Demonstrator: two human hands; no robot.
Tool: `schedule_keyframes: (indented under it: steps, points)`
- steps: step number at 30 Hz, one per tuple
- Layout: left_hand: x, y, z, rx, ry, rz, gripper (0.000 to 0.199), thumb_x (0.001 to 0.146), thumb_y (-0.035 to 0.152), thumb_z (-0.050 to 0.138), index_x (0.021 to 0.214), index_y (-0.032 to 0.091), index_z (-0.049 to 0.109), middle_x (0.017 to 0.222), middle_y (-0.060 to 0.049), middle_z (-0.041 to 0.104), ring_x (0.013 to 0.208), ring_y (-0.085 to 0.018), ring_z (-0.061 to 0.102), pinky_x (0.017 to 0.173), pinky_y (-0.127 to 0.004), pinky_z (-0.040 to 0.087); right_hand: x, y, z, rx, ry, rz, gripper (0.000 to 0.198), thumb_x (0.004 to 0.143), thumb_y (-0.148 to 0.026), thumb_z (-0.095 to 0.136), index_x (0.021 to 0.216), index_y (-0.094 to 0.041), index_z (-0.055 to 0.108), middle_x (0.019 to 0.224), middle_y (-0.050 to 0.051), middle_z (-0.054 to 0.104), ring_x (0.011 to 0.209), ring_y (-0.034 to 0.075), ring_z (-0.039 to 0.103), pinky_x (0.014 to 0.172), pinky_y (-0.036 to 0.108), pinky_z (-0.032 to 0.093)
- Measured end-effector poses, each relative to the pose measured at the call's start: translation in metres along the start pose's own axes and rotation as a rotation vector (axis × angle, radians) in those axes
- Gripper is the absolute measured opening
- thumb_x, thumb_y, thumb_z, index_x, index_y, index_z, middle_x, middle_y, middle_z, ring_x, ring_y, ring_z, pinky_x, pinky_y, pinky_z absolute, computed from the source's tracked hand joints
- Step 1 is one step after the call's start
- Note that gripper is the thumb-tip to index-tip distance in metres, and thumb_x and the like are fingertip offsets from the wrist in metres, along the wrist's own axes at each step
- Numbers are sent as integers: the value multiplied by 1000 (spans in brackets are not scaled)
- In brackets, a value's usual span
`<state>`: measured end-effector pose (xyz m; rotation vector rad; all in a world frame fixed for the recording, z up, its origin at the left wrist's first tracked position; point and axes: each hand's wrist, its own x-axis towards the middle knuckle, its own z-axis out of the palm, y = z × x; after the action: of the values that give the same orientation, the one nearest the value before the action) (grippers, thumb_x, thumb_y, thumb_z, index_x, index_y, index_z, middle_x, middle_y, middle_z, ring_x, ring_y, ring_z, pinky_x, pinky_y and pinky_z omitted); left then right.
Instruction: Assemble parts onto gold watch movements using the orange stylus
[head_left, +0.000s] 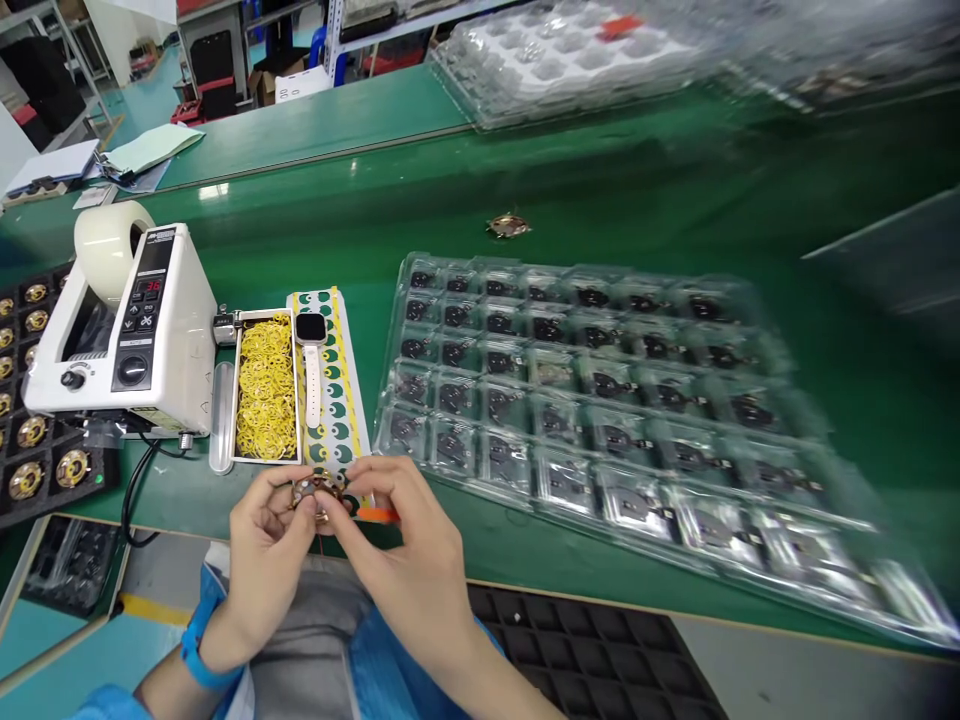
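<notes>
A round part (pixel 312 487), seemingly metallic, sits between left fingers (pixel 300 528) and right fingers (pixel 343 522).

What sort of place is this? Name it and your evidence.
Probably a factory assembly bench: a clear tray holds rows of dark parts, a white tape dispenser stands beside yellow rings in a box, and the left hand and right hand hold a small round part.

Fingers (pixel 301 522) partly hide round metal part (pixel 319 486); clear tray (pixel 637 546) blurred toward right.
</notes>
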<state>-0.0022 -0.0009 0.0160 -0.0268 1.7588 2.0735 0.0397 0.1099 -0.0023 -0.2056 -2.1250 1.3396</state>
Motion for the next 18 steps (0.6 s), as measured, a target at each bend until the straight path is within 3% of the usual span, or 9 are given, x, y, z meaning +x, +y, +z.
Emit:
schedule_keyframes:
  steps: [3,6,9,12,14,18]
  points:
    - [-2,-2,-1,-5,-6,5,44,71,50,79,91,16,61,76,-6,75,66,-19,71,59,-25,58,4,1,-5,7,-114,14,4,92,-19,55,90,-22,57,89,4,58,79,19,61,64,27,50]
    - [-3,-3,-2,-3,-27,-16,41,72,49,78,92,17,61,75,-5,73,65,-17,69,58,-24,56,9,2,-10,23,-222,-2,13,92,-15,49,81,-20,54,85,4,57,76,18,60,63,26,49]
    - [-1,-1,-7,94,-94,-10,26,77,38,74,86,16,65,73,-4,70,67,-16,65,61,-22,53,14,0,-14,-36,-286,-59,16,91,-12,46,78,-20,51,82,4,57,73,18,59,58,26,46]
    - [3,4,-14,292,-107,109,7,75,22,71,72,15,69,71,-3,64,67,-15,59,60,-21,48,16,-5,-17,-133,-278,-226,14,91,-10,45,85,-19,54,85,6,60,77,20,61,58,27,48]
    - [5,6,-18,347,-70,173,6,71,17,70,66,15,68,67,-2,60,64,-14,55,59,-21,45,12,-9,-19,-164,-215,-358,11,92,-12,49,93,-19,58,88,7,63,77,20,62,59,28,50]
    - [5,5,-21,182,-57,62,20,69,26,75,66,16,58,61,1,60,57,-11,53,54,-19,44,-6,-12,-21,-249,-117,-599,20,92,-9,52,101,-23,64,86,3,70,56,15,56,49,27,47]
